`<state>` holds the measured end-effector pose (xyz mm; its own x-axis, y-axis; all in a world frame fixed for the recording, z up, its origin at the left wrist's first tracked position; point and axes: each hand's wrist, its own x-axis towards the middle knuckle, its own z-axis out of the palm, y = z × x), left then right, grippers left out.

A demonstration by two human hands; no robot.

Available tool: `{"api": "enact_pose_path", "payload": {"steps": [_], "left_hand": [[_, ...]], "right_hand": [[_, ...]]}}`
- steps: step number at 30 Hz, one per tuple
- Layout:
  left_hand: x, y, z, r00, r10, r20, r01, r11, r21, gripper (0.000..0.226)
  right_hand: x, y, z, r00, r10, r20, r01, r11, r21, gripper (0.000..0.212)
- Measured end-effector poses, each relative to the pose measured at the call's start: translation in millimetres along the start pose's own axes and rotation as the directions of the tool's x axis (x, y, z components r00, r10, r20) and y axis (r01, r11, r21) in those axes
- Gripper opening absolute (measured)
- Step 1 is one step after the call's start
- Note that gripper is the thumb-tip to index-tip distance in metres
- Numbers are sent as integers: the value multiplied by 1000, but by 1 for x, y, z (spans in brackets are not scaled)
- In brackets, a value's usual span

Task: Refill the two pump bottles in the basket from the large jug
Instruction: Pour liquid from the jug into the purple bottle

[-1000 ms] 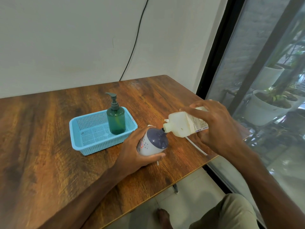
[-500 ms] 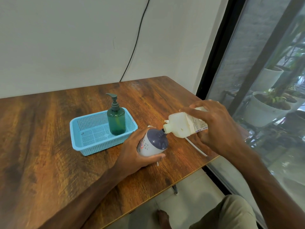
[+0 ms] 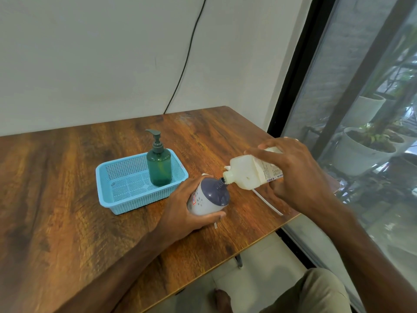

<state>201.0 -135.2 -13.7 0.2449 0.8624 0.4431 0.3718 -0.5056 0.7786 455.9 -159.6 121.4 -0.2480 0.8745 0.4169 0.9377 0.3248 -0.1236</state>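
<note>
Head view: centre-right of frame, both hands work over the brown wood-grain desk (image 3: 67,199). Left grip (image 3: 180,208) wraps the rounded white plastic pump bottle w/ dark navy shoulder (image 3: 208,199), thumb on the near side and fingers behind. The bottle is out of the basket; its base is hidden by the hand, so can't tell if it rests on the desk. Its pump is off and the bare neck tips toward upper right. Right grip (image 3: 291,175) is closed round the large translucent off-white plastic jug w/ printed label (image 3: 246,172), fingers over the top, thumb hidden.

Key relation: the jug mouth sits just right of and slightly above the bottle neck, touching it or as good as. The jug's long axis runs from upper right down to lower left, near level; the bottle's axis leans the opposite way to meet it. So the pour goes right to left. Right grip sets the tilt, left only steadies. No stream visible, so flow can't be judged.

The dark green translucent pump bottle (image 3: 159,163) stands upright, pump on, in the right end of the light blue perforated plastic basket (image 3: 140,198), left of ctr, well apart from the jug and nearer the left grip. Prob. first refill in hand, green one not yet done.

A thin white tube (image 3: 268,203) lies on the desk below the jug. Risk: the mouths slip apart and liquid spills on the desk.
</note>
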Motion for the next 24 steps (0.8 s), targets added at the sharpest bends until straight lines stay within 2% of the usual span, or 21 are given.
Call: {"api": "enact_pose_path", "payload": {"steps": [24], "left_hand": [[1,4,-2,1000,4,7,-4,1000,-28,86]], "right_hand": [[3,-10,-12,998,23,53,-22,1000,-15,77]]}}
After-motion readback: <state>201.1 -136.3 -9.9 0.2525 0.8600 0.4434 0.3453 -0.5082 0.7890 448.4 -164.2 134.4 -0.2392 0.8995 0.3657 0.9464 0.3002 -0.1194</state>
